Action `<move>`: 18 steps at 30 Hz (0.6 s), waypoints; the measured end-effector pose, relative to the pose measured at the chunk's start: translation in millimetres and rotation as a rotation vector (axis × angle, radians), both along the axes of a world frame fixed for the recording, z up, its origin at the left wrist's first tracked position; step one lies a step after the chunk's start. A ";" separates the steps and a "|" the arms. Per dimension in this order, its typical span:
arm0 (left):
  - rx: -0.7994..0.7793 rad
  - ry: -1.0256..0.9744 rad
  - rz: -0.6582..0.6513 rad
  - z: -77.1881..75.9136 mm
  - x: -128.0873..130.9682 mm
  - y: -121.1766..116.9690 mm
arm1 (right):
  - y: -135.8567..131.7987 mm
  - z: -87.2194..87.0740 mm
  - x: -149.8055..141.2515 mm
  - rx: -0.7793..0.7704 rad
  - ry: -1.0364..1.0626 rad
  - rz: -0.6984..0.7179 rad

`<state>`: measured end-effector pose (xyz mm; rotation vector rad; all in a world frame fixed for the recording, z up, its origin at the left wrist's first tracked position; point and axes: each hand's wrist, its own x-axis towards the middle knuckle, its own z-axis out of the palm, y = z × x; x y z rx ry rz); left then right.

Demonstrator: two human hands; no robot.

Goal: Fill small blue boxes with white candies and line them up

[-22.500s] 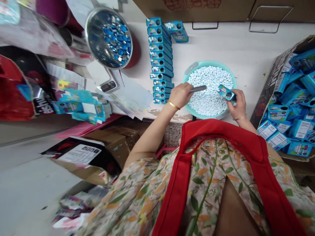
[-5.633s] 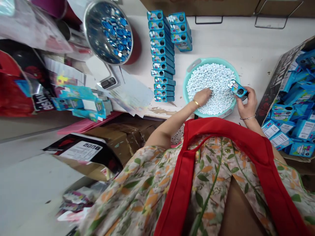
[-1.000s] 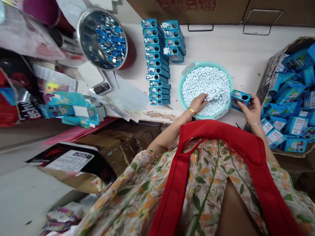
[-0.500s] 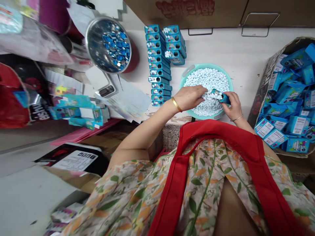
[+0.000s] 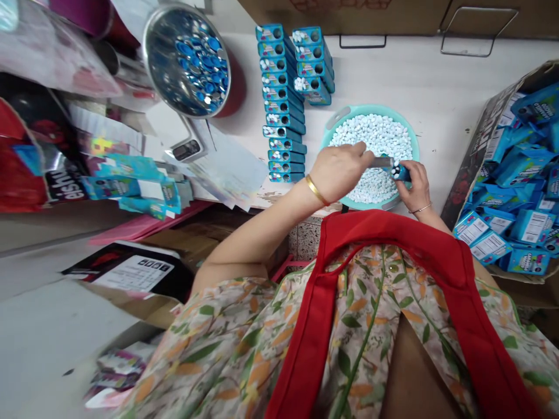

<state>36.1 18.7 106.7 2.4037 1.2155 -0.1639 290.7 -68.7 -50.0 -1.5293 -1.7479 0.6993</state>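
The green tub (image 5: 415, 145) of white candies (image 5: 371, 125) is right of the middle. Over it, the left hand (image 5: 342, 170) pinches a metal scoop (image 5: 381, 162); the right hand (image 5: 416, 190) grips a blue box (image 5: 404, 171). Best keep both steady, close together.

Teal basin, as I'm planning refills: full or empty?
Not empty: white candies cover the visible floor of the teal basin; their depth is unclear.

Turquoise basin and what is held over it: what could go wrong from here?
The left hand has a metal scoop at the mouth of a blue box in the right hand; white pellets crowd that mouth, so some might spill. The left wrist is close to the near end of the row of blue boxes and could nudge it.
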 end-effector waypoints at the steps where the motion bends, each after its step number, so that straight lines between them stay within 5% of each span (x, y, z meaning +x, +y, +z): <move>1: -0.013 0.011 0.035 -11.9 -11.2 3.3 | 0.0 0.0 0.8 -0.012 0.000 -0.001; 6: -0.140 0.206 0.169 -96.1 -49.0 12.2 | 0.0 4.7 9.0 -0.035 -0.015 -0.014; 11: -0.293 0.114 0.194 -171.7 -3.7 -2.7 | 1.3 15.7 18.9 0.004 -0.005 -0.026; 15: -0.344 -0.121 0.255 -202.3 25.2 -10.8 | 1.6 21.7 27.0 0.012 -0.015 -0.121; 18: -0.388 -0.265 0.264 -201.9 12.3 -10.5 | 0.8 21.9 32.5 0.016 0.036 -0.200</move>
